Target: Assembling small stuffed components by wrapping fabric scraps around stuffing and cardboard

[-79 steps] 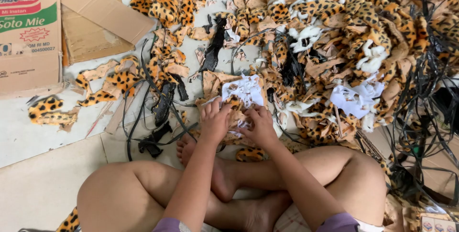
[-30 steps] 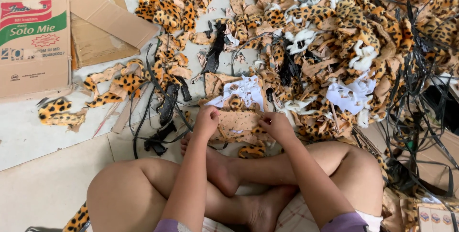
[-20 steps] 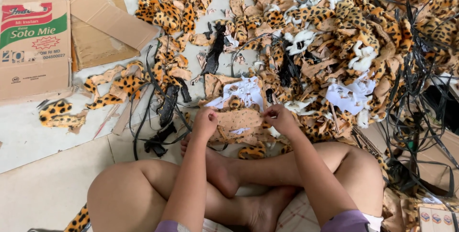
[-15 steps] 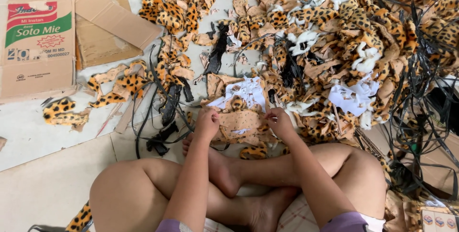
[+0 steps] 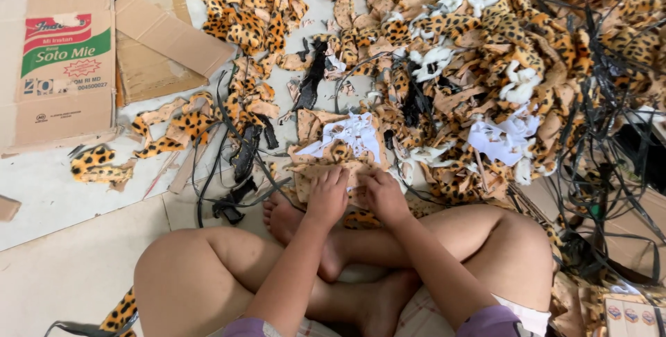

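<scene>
Centrally, both hands rest palm-down, side by side, on one tan fabric piece [image 5: 326, 174] lying backing-side up on the floor just ahead of the crossed legs. Left hand [image 5: 327, 197]: fingers together and curled over the piece's near edge; whether they pinch it or only press cannot be told. Right hand [image 5: 383, 196]: same posture, fingers bent, knuckles up, grip likewise hidden under the hand. The two hands nearly touch.

Just beyond the piece lies a white paper-like scrap [image 5: 354, 134] with ragged cut edges, partly over a leopard-print piece.

Containers: a flattened cardboard box [image 5: 59, 66] at far left, printed face up, nothing in it; beside it loose cardboard sheets [image 5: 163, 38], overlapping.

Room: bare pale floor [image 5: 62, 267] at lower left, well apart from the hands. Right and top are crowded by a heap of leopard-print plush offcuts [image 5: 499, 38], tan backings and white scraps mixed in, reaching right up to the right knee. Black straps [image 5: 596, 129] loop through the heap at right; more black strips [image 5: 243, 156] lie left of the hands, near the foot.

Textures: plush is furry, spotted orange-black; backings matte tan; straps thin, flat.
</scene>
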